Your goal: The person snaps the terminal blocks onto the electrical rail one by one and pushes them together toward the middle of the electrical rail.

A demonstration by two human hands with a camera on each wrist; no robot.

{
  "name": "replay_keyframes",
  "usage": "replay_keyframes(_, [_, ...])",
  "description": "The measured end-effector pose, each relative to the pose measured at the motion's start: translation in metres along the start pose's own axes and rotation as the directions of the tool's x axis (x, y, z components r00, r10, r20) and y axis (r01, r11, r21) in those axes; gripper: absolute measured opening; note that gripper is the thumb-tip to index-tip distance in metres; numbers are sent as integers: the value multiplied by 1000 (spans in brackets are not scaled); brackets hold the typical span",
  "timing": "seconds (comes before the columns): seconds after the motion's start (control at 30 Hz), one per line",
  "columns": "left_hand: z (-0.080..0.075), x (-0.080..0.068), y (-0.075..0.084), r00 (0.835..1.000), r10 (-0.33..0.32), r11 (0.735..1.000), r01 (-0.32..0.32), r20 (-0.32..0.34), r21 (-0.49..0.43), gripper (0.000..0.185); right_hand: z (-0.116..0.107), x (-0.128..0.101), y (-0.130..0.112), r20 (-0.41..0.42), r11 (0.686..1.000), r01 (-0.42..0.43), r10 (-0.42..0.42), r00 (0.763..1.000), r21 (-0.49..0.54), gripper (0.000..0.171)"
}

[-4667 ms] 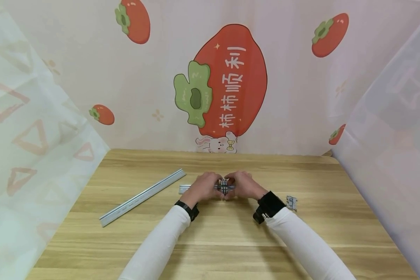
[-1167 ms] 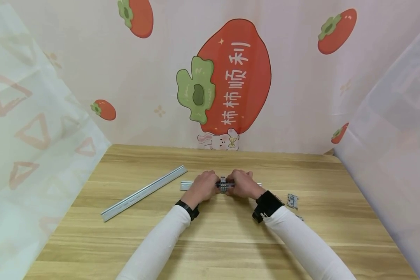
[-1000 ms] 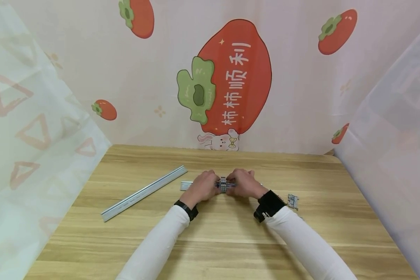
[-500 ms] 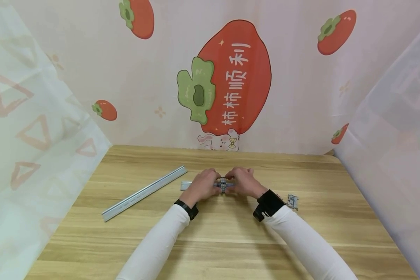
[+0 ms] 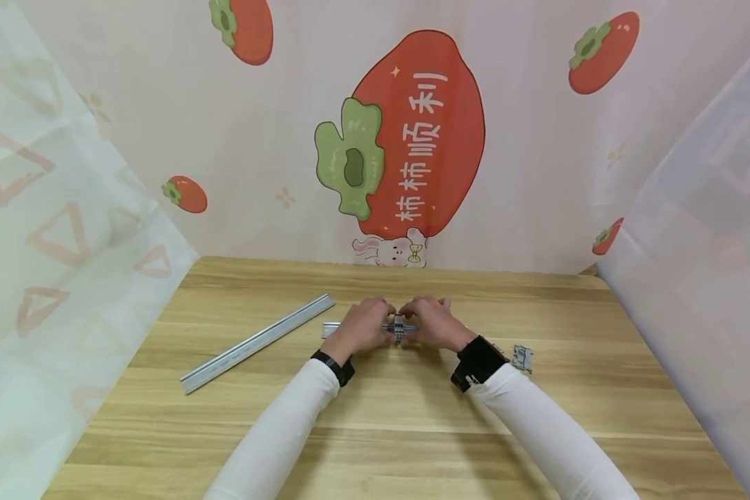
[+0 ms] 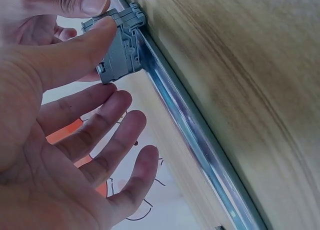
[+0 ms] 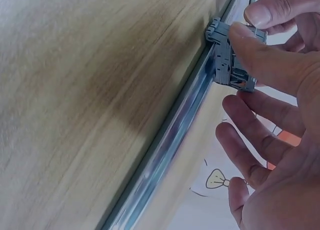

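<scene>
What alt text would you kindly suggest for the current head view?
A person's left hand and right hand hold a small gray block stack on a metal rail at a wooden table. A second rail lies slantwise to the left, and at least one more gray piece lies to the right.

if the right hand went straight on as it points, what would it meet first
The gray block stack, which the right hand touches; beyond it, the left hand seems next, though depth is unclear.
</scene>
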State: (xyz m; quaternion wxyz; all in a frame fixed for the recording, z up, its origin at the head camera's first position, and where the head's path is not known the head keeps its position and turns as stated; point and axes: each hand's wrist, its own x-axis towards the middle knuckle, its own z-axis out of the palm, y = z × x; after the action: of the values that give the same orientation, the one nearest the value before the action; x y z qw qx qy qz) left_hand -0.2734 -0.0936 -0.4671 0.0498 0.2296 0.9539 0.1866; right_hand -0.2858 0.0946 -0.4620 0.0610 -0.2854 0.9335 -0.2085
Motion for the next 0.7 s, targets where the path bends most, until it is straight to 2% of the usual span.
replay_keyframes(0.23, [-4,1,3,1000,-3,999,3,12,41,45,0,3,-1,-26,1000,-5,4,1000,-14,47])
replay_keyframes(0.47, [-4,1,5,1000,-13,999,12,16,44,45,2,3,0,-37,1000,-10,9,999,-6,50])
replay_keyframes(0.6, [-4,-5,1,1000,-26,1000,26,15,16,51,-2,-2,6,-13,1000,-11,11,1000,-6,58])
replay_keyframes(0.7, [-6,-15,-8,999,-42,999,42,-10,11,53,-11,-10,17,-13,1000,-29,29,999,-6,60])
